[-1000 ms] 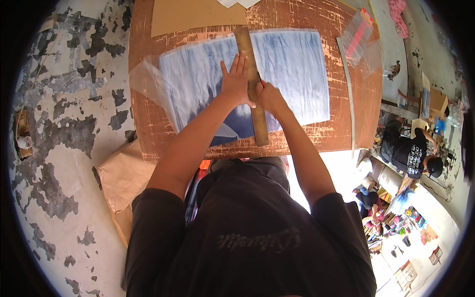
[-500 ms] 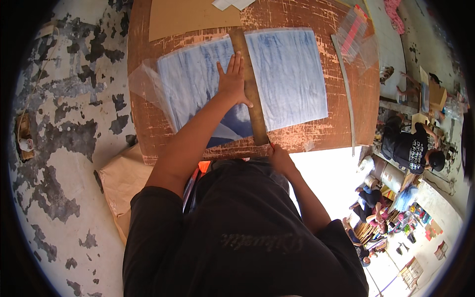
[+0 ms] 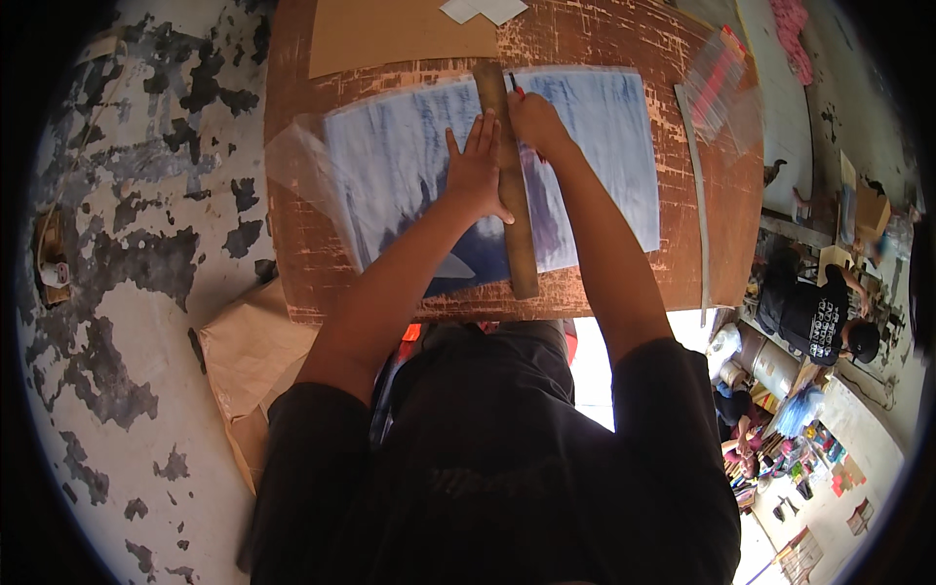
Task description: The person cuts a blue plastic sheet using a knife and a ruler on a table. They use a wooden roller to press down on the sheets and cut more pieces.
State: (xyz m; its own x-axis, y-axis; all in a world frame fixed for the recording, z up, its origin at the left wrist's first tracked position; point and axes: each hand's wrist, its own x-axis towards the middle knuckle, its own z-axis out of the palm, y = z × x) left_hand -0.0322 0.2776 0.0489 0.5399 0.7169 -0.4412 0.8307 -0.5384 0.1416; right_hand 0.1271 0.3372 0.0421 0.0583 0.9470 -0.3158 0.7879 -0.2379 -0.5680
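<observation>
Blue-and-white printed sheets [image 3: 595,107] lie on a worn brown tabletop [image 3: 726,224], and a long flat brown straightedge [image 3: 524,244] rests across their middle. My left hand [image 3: 476,175] is spread flat just left of the straightedge, its fingertips and thumb at the straightedge's edge, the palm over the sheets. Near the straightedge's far end, on its right side, my right hand [image 3: 536,125] is closed around a slim red-and-black cutter knife [image 3: 520,94]. The blade end points to the far edge of the sheets. Most of the handle is hidden in my fingers.
Brown cardboard [image 3: 400,39] lies at the far left of the table. To the right are a thin grey strip [image 3: 698,195] and clear plastic sleeves [image 3: 717,83]. Clear film [image 3: 302,161] spills off the sheets' left side. A person in black [image 3: 814,307] works farther right.
My right hand with the cutter knife has gone from the straightedge's near end to its far end. My left hand stays flat at the straightedge. The view has shifted slightly.
</observation>
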